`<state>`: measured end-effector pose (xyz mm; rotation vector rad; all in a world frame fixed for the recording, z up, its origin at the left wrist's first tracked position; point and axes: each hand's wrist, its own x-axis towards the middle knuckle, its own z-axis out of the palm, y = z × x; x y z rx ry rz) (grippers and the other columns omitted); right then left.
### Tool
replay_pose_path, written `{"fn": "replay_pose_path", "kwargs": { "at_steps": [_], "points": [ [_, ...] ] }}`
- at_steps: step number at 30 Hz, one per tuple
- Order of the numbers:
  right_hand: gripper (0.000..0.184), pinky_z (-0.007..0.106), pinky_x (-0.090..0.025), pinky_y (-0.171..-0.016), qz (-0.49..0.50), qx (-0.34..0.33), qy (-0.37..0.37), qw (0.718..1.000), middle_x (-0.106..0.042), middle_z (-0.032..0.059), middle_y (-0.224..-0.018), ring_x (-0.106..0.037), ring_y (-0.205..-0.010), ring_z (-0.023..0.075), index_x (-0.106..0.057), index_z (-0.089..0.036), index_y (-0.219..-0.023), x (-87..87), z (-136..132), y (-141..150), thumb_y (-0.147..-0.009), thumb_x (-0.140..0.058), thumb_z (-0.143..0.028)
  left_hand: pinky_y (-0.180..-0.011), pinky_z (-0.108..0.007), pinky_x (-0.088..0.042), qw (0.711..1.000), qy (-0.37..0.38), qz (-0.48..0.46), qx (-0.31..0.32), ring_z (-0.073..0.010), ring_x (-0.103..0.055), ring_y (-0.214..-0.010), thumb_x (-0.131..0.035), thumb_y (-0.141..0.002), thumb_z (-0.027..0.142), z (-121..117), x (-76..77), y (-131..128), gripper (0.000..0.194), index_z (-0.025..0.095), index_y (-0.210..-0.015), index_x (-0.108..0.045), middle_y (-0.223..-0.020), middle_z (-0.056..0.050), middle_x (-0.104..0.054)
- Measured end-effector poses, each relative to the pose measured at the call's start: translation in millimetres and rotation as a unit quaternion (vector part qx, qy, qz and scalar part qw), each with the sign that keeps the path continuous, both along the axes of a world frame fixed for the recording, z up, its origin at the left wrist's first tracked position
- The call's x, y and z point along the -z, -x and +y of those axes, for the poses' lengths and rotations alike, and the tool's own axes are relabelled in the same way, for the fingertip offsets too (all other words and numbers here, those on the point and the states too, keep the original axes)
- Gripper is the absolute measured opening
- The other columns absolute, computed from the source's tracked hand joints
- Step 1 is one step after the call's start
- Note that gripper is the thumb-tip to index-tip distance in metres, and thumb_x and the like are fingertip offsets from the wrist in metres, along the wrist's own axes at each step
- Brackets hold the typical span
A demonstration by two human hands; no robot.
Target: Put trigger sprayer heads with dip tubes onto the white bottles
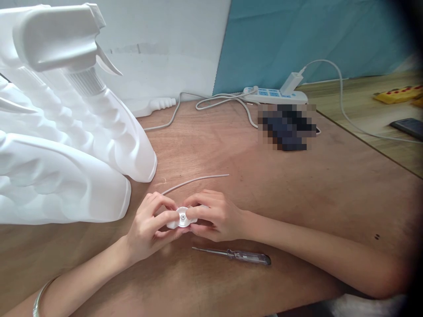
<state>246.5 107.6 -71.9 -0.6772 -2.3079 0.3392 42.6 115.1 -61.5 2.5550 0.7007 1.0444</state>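
Observation:
My left hand (145, 226) and my right hand (216, 215) meet over the wooden table, their fingers closed round the same small part. It is a white plastic spray head (183, 223), its round hollow end facing up with a small ring-shaped stem in the middle. Fingers cover much of its sides. A thin whitish tube (198, 178) runs out from behind my left hand toward the right; whether it joins the spray head is hidden. Just below my right hand lies a screwdriver (247, 256) with a clear handle, its tip pointing left.
Several large white spray bottles (132, 154) crowd the left side, some lying tilted. At the back, a power strip (276, 96) holds a plugged-in white charger (291, 82), with cables trailing across the table (313, 185). A blurred dark item (291, 127) and a phone (410, 127) are at right.

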Motion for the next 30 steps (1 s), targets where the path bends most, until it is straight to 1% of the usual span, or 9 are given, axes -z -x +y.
{"fn": "replay_pose_path", "kwargs": {
  "at_steps": [5, 10, 13, 20, 25, 27, 30],
  "points": [
    [0.014, 0.024, -0.041, -0.063, -0.006, 0.003, -0.009, 1.000, -0.064, 0.0045, -0.089, -0.055, -0.067, 0.0106, -0.059, -0.018, -0.090, -0.5, -0.1, -1.2, -0.082, -0.050, -0.025, -0.059, -0.028, -0.040, 1.000, -0.003, 0.010, 0.003, -0.0145, -0.047, -0.071, -0.064, -0.073, 0.014, -0.2, 0.9, 2.0, 0.019, 0.021, -0.089, -0.057, -0.080, -0.004, -0.050],
    [0.010, 0.024, -0.041, -0.064, -0.005, 0.005, -0.006, 1.000, -0.064, 0.0037, -0.088, -0.054, -0.066, 0.0099, -0.060, -0.018, -0.085, -2.3, 0.2, -1.3, -0.080, -0.052, -0.023, -0.059, -0.028, -0.039, 1.000, -0.010, 0.005, 0.005, -0.0148, -0.047, -0.071, -0.066, -0.070, 0.012, 1.0, 0.7, 2.0, 0.016, 0.020, -0.082, -0.058, -0.080, -0.004, -0.051],
    [0.010, 0.024, -0.041, -0.064, 0.000, 0.007, -0.009, 1.000, -0.064, 0.0035, -0.086, -0.054, -0.066, 0.0099, -0.060, -0.018, -0.083, -2.3, 0.4, -1.0, -0.080, -0.052, -0.022, -0.059, -0.028, -0.039, 1.000, -0.015, 0.000, 0.003, -0.0146, -0.047, -0.070, -0.066, -0.070, 0.013, 1.1, 0.8, 1.6, 0.017, 0.020, -0.082, -0.058, -0.079, -0.004, -0.051],
    [0.013, 0.024, -0.041, -0.064, -0.003, -0.003, -0.004, 1.000, -0.064, 0.0034, -0.086, -0.055, -0.066, 0.0099, -0.061, -0.019, -0.086, -0.8, 0.5, -1.9, -0.083, -0.050, -0.022, -0.059, -0.027, -0.041, 1.000, -0.021, -0.003, 0.001, -0.0136, -0.049, -0.070, -0.062, -0.074, 0.014, 0.1, 2.5, 1.8, 0.014, 0.022, -0.084, -0.059, -0.081, -0.004, -0.053],
    [0.015, 0.023, -0.041, -0.064, 0.003, -0.008, 0.004, 1.000, -0.063, 0.0038, -0.086, -0.055, -0.067, 0.0094, -0.060, -0.018, -0.088, 2.1, 1.3, -2.3, -0.085, -0.047, -0.024, -0.057, -0.026, -0.043, 1.000, -0.009, -0.011, 0.000, -0.0121, -0.050, -0.066, -0.062, -0.074, 0.016, 1.4, 3.0, 0.7, 0.014, 0.023, -0.087, -0.060, -0.080, -0.003, -0.052],
    [0.015, 0.023, -0.041, -0.065, 0.004, -0.006, -0.001, 1.000, -0.064, 0.0039, -0.086, -0.055, -0.067, 0.0095, -0.060, -0.018, -0.088, 2.3, 1.7, -2.2, -0.085, -0.047, -0.024, -0.056, -0.026, -0.043, 1.000, -0.002, -0.017, 0.001, -0.0115, -0.050, -0.064, -0.062, -0.075, 0.016, 1.3, 2.5, 0.2, 0.013, 0.023, -0.086, -0.060, -0.080, -0.003, -0.052],
    [0.014, 0.023, -0.041, -0.062, -0.004, -0.003, -0.030, 1.000, -0.064, 0.0030, -0.086, -0.055, -0.065, 0.0095, -0.061, -0.019, -0.089, 0.6, 2.4, -2.1, -0.085, -0.048, -0.024, -0.055, -0.026, -0.043, 1.000, 0.007, -0.016, 0.004, -0.0116, -0.049, -0.064, -0.063, -0.073, 0.015, 0.6, 1.7, 0.1, 0.013, 0.021, -0.084, -0.060, -0.080, -0.003, -0.052]
  ]
}}
